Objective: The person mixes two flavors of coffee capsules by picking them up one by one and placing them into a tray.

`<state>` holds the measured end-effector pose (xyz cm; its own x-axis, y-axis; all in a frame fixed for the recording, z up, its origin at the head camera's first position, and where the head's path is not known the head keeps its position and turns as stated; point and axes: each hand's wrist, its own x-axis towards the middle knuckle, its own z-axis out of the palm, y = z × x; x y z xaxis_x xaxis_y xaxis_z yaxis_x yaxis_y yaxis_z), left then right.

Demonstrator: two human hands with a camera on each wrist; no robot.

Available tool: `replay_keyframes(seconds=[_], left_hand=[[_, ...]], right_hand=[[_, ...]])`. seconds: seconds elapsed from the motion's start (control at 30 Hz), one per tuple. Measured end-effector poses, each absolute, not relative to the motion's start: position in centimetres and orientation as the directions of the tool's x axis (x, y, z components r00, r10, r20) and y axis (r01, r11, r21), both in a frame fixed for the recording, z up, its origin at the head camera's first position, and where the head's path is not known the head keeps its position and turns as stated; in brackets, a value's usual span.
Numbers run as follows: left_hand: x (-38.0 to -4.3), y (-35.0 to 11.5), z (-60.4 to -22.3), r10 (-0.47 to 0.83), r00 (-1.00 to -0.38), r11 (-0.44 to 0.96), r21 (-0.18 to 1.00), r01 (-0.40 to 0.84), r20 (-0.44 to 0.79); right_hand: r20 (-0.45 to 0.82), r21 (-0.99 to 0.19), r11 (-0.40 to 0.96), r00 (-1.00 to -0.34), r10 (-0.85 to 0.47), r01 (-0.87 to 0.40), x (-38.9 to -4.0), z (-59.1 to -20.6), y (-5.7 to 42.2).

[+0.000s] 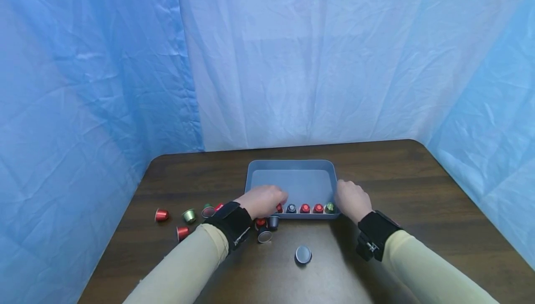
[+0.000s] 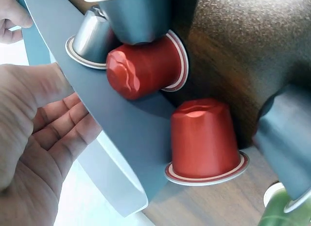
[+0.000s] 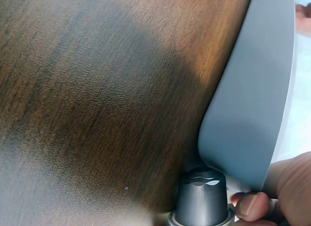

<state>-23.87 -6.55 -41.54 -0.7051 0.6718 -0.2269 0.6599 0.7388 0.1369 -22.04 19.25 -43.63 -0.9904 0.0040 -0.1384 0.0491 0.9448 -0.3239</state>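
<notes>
A grey-blue tray [image 1: 292, 162] holds a row of coffee capsules along its near wall. My left hand [image 1: 263, 199] reaches over that wall, thumb and fingers drawn together at a red coffee capsule [image 1: 279, 208] at the row's left end. In the left wrist view the wall hides these fingertips. To the right of it in the row stand a dark capsule [image 1: 291, 208], two red ones and a green capsule [image 1: 329, 208]. My right hand [image 1: 353, 200] grips the tray's right side near the front corner. A black capsule [image 3: 201, 197] is close beside its fingers.
Outside the near wall, a red capsule [image 2: 146, 65] and dark capsules [image 1: 264, 235] lie close together under my left wrist. Farther left are several loose ones, including a green capsule [image 1: 189, 216]. A silver-faced capsule [image 1: 303, 254] lies in front on the wooden table [image 1: 434, 211].
</notes>
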Motion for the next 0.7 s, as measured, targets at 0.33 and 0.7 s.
replay_keyframes(seconds=[0.33, 0.7], left_hand=[[-23.8, -7.0, -41.3, 0.663, -0.697, 0.748, 0.207, 0.630, -0.272], [-22.9, -9.0, -39.7, 0.678, -0.700, 0.735, 0.237, 0.635, -0.226]], right_hand=[[-0.124, -0.330, 0.943, -0.992, -0.002, 0.039, -21.9, -43.7, 19.3], [-0.117, -0.330, 0.944, -0.993, -0.007, 0.032, -22.0, -43.8, 19.4]])
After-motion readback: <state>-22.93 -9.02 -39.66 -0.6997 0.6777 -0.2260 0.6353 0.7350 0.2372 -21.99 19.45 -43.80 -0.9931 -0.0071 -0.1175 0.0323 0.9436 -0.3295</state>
